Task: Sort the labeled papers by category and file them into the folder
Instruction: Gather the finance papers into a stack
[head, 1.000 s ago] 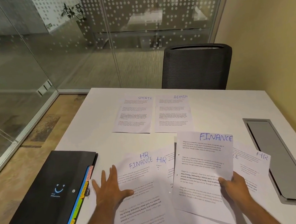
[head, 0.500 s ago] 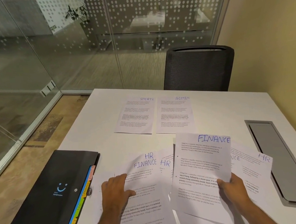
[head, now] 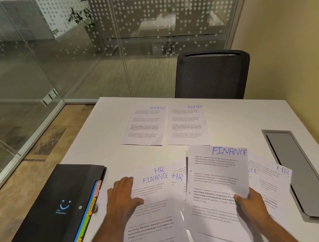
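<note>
white finance sheet (head: 218,181) at lower right is pinched by the right hand (head: 251,204) for sorting, while lower-centre papers (head: 155,216) are pinned beneath the left hand (head: 123,197), fingers flat and open.

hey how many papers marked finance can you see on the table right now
3: one gripped by the right hand; one under the left hand, beneath an HR heading; one partly hidden right of the held sheet, showing only "CE". More may lie underneath.

Black folder (head: 52,215), white papers (head: 156,225)
</note>
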A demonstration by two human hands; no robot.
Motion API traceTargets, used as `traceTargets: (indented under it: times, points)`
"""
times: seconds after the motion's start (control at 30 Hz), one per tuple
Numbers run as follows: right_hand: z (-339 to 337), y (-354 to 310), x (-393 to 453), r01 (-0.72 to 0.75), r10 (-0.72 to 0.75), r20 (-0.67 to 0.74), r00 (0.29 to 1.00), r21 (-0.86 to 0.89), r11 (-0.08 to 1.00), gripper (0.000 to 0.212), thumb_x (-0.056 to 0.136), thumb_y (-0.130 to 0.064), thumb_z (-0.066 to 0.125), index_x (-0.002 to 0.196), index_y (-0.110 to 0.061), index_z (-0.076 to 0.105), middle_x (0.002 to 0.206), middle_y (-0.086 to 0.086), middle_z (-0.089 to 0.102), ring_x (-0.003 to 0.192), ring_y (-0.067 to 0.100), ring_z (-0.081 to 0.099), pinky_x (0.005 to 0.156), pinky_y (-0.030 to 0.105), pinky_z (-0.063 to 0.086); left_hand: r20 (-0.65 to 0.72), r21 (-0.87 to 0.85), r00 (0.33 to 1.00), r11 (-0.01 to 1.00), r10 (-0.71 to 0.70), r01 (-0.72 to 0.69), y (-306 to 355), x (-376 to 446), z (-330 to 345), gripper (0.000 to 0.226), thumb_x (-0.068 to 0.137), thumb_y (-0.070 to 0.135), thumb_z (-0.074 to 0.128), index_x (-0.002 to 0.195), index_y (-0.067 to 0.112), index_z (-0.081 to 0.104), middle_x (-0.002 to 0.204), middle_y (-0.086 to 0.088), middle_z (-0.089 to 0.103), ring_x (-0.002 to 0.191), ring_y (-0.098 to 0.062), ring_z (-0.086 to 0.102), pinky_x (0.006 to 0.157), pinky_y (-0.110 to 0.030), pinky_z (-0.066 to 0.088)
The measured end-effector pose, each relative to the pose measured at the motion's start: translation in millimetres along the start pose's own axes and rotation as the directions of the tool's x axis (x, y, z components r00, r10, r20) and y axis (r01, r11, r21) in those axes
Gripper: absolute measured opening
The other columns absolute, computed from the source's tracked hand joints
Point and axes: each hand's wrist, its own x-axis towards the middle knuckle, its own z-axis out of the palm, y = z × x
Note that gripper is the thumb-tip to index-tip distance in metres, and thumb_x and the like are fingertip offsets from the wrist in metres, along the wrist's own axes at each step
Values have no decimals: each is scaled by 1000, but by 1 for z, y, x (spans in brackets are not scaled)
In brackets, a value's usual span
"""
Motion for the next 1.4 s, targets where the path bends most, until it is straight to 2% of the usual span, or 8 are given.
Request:
traceTargets:
  times: [0.33,0.73,0.83,0.9,1.03,1.1,1.23,1.4]
  points:
    - [-1,3,9,-16,15,-19,1000,-29,999,38,91,-3,64,128,-7,60,106,11,70,100,34,66,92,47,53,177,292,984,956,-19,-34,-2,31,-7,90,56,67,78,127,32,36,124,5,45,114,-18,42,99,-41,35]
    - [6,-2,8,-21,21,-12,1000,-40,999,36,91,-1,64,127,-4,60,101,12,68,94,33,65,88,44,53,159,286,986,958,-41,-6,5,29,-12,85,53,63,82,119,32,39,111,10,58,105,-16,47,93,-38,33]
    - [8,-5,7,-21,22,5,1000,-25,999,37,91,-1,64,128,-5,60,100,10,69,93,32,66,88,45,54,134,152,990,988,-52,31,5,22,-10,60,66,49,79,113,34,45,109,12,59,100,-13,52,89,-34,37]
    - [6,-8,6,-20,20,21,1000,-12,1000,36,91,-1,64,127,-6,60,99,8,70,91,30,67,87,45,54,105,-129,991,986,-89,102,6,13,-10,26,76,35,74,92,31,54,94,13,64,85,-9,61,78,-34,53]
    - [-1,-13,5,-4,4,14,1000,10,1000,36,91,0,62,126,-8,60,97,5,70,91,29,66,87,43,53,107,-659,991,740,-85,135,20,-4,-28,14,78,4,76,76,15,67,78,-5,68,72,-14,70,65,-39,59]
    - [-5,-16,5,20,-20,2,1000,23,1000,35,92,0,60,126,-7,60,97,3,69,91,28,65,87,43,53,22,-725,996,685,-86,75,29,-4,-43,15,73,4,84,78,11,72,79,-4,71,73,-14,68,63,-28,57]
    - [-11,-26,2,78,-81,31,996,78,994,36,94,-1,59,129,-6,59,101,5,69,93,27,65,87,41,52,-21,-789,998,614,-64,23,50,3,-69,22,62,10,92,75,7,75,76,-6,74,68,-14,68,62,-29,58]
    - [-7,-54,-21,103,-146,176,974,232,967,29,95,9,51,114,-8,64,98,3,73,85,18,73,61,19,55,-15,-878,999,479,-43,8,96,4,-88,29,60,4,92,79,2,70,73,-5,72,64,-17,68,57,-31,58]
